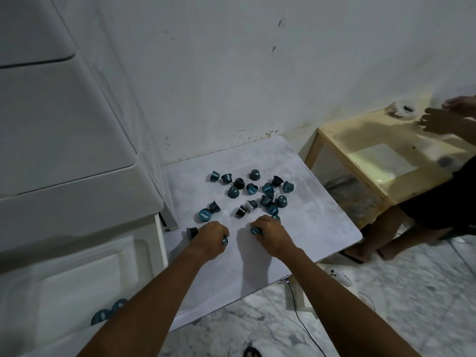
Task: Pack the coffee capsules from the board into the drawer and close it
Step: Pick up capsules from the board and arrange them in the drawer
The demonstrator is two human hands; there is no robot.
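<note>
Several teal and dark coffee capsules (255, 191) lie scattered on the pale marbled board (316, 210). My left hand (210, 239) rests on the board's near left part, fingers curled around a capsule (225, 240); a dark capsule (192, 232) lies just left of it. My right hand (270, 234) is closed on a teal capsule (255, 230) at the near edge of the pile. The white drawer (77, 287) stands pulled out at lower left, with two teal capsules (110, 311) inside near its front.
A white plastic drawer cabinet (64, 124) fills the left side. A low wooden table (386, 155) stands to the right, where another person's hands (443, 117) work. That person's legs and sandals (360, 251) are by the board's right corner. A black cable (304, 318) runs across the marble floor.
</note>
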